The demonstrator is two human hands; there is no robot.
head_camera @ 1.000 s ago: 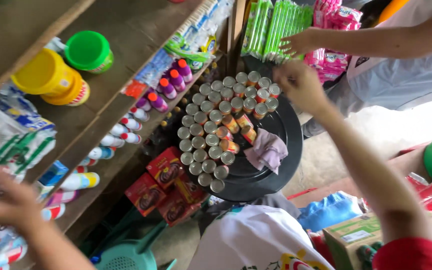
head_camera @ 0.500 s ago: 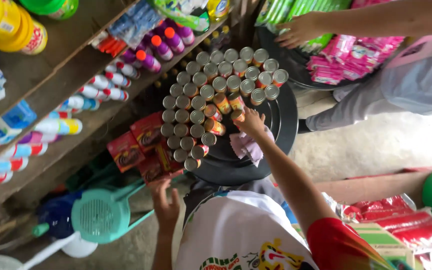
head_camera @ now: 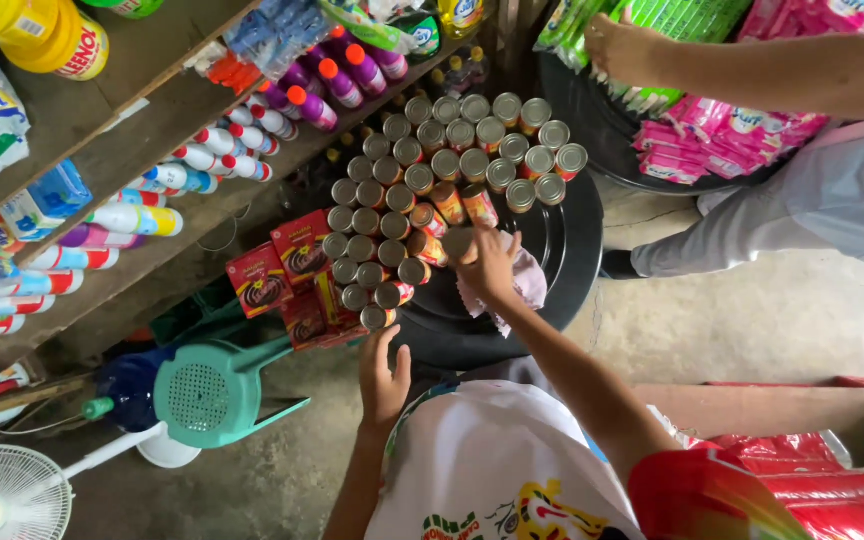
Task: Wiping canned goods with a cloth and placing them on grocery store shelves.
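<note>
Inside right grip (head_camera: 487, 262), seemingly: can (head_camera: 459, 243).

Silver-topped cans (head_camera: 422, 180) crowd a black tray (head_camera: 562, 240), beside red boxes (head_camera: 287, 265) and a pink cloth (head_camera: 527, 285).

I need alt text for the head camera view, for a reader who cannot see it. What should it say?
Seen from above, the person's right hand holds a tin can over rows of cans on a round black tray, above a pink cloth. The left hand touches the nearest can. Another person's hand reaches toward green packets.
</note>
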